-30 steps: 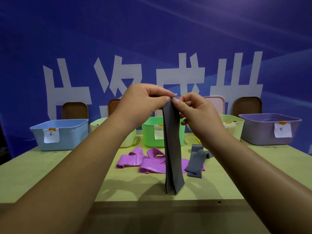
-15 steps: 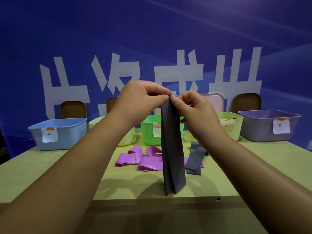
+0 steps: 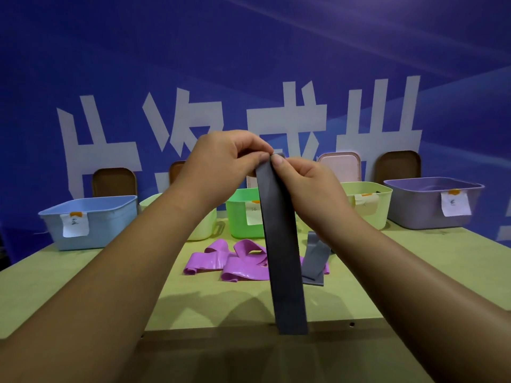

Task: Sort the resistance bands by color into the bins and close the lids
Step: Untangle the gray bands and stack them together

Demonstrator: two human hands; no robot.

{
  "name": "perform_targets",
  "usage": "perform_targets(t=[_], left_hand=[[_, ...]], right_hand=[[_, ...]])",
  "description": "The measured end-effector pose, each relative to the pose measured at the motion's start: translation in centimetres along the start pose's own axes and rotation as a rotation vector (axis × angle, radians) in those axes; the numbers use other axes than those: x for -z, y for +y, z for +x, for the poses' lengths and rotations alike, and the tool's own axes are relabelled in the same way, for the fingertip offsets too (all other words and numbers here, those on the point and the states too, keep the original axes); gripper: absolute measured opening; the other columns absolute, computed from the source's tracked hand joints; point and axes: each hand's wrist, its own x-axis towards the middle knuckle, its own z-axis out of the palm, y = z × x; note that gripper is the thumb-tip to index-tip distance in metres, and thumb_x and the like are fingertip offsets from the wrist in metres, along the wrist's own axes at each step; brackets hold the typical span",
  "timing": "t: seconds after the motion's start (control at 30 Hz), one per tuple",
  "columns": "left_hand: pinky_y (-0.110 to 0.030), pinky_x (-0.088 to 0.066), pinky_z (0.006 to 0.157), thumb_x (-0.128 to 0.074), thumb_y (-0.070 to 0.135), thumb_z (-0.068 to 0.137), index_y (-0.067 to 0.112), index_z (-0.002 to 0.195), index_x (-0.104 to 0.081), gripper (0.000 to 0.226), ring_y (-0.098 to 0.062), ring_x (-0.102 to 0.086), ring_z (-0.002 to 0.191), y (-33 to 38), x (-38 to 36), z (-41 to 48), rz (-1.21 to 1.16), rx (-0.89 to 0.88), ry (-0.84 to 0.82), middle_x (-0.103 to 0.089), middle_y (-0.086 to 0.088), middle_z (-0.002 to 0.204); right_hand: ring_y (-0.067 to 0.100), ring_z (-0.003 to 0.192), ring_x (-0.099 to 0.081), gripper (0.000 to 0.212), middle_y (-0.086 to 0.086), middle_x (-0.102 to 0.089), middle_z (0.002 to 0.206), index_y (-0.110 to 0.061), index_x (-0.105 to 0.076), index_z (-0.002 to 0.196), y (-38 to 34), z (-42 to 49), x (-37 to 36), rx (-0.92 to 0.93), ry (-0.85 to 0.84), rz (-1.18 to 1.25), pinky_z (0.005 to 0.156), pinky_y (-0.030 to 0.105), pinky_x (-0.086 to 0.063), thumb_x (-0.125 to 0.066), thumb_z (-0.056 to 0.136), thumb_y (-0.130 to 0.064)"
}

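Nearest to us, the long grey band (image 3: 282,244) hangs straight down from our hands, its lower end in front of the near edge of the table (image 3: 83,277); we cannot tell whether it touches the wood. Our left hand (image 3: 221,161) and right hand (image 3: 309,183) meet at the band's top, and the fingers (image 3: 257,157) of each hand pinch that top edge between thumb and forefinger, the other fingers curled in. Behind the hanging strip, mid-table, lies a loose heap of purple bands (image 3: 235,261), with a second grey band (image 3: 315,258) folded just beside them on the right and overlapping their edge. Farther back runs a row of open bins: a blue bin (image 3: 110,222), a pale yellow bin (image 3: 204,228) partly hidden by our left arm, a green bin (image 3: 240,217), a light green bin (image 3: 378,205) and a lilac bin (image 3: 425,208), several with paper labels. Lids stand upright behind them, among them a brown lid (image 3: 114,182) and a pink lid (image 3: 340,167), against the blue backdrop (image 3: 249,51).
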Motion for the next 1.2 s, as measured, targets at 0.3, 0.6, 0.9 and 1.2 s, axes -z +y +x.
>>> perform_targets(t=[0.3,0.6,0.9,1.2], left_hand=[[-0.021,-0.063,0.083,-0.081,0.011,0.094,0.019,0.109,-0.083,0.016,-0.003,-0.077,0.089,0.8,-1.5,0.2,-0.162,0.067,-0.008,-0.081,0.009,0.094],[-0.031,-0.067,0.078,-0.084,0.007,0.090,0.017,0.096,-0.085,0.012,-0.011,-0.080,0.083,1.8,-2.9,0.9,-0.214,0.133,0.005,-0.081,0.004,0.084],[-0.035,-0.068,0.079,-0.085,0.009,0.091,0.020,0.093,-0.083,0.012,-0.013,-0.081,0.082,2.7,-2.6,1.7,-0.189,0.248,-0.086,-0.082,0.001,0.086],[-0.030,-0.067,0.078,-0.080,0.025,0.097,0.029,0.105,-0.083,0.009,-0.007,-0.078,0.092,3.1,-3.0,2.4,-0.224,0.152,-0.130,-0.081,0.011,0.095]], right_hand=[[0.000,0.082,-0.068,0.038,-0.010,-0.076,0.087,-0.031,-0.082,0.103,1.0,-0.4,1.0,0.007,0.052,0.064,0.069,0.022,-0.053,-0.052,0.111,-0.052],[0.007,0.096,-0.069,0.032,-0.004,-0.076,0.098,-0.033,-0.075,0.111,1.3,-1.5,2.1,-0.006,-0.015,0.072,0.089,0.042,-0.062,-0.048,0.113,-0.049],[0.016,0.092,-0.070,0.030,-0.004,-0.074,0.093,-0.024,-0.073,0.111,1.6,-1.6,2.7,0.043,-0.006,-0.102,0.086,0.054,-0.060,-0.051,0.113,-0.044],[0.015,0.093,-0.072,0.029,-0.001,-0.075,0.094,-0.022,-0.076,0.109,1.0,-1.3,4.8,0.022,0.056,-0.085,0.079,0.043,-0.061,-0.053,0.114,-0.038]])
